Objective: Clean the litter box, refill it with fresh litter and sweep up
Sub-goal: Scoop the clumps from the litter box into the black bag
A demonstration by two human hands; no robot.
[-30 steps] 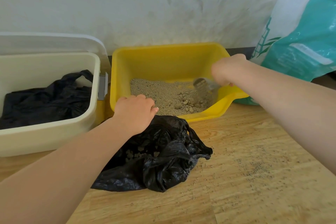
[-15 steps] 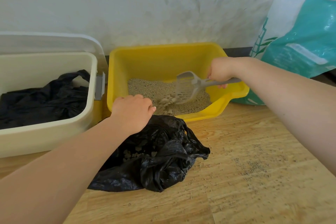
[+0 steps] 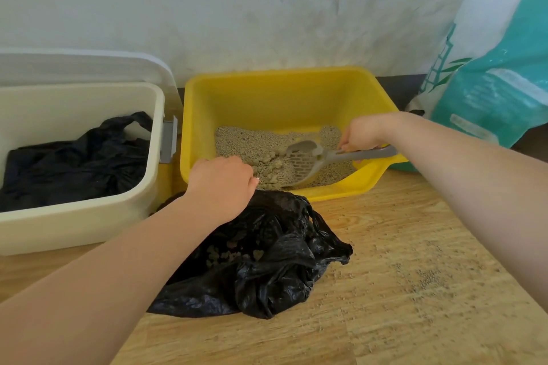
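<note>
Scooping clumps is the step in hand — the right hand (image 3: 360, 135) grasps the grey scoop (image 3: 308, 161), blade down in the yellow litter box (image 3: 275, 89) at frame centre. Clenched on the black bag (image 3: 267, 252) below it, the left hand (image 3: 222, 185) keeps its mouth up — next, I'd judge, a level lift across.

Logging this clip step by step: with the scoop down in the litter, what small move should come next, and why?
Probably push the scoop forward under the clumps and lift. The right hand grips its handle, the slotted head lies in the litter beside the clumps, and the left hand holds the black bag at the yellow box, ready to receive them.
</note>
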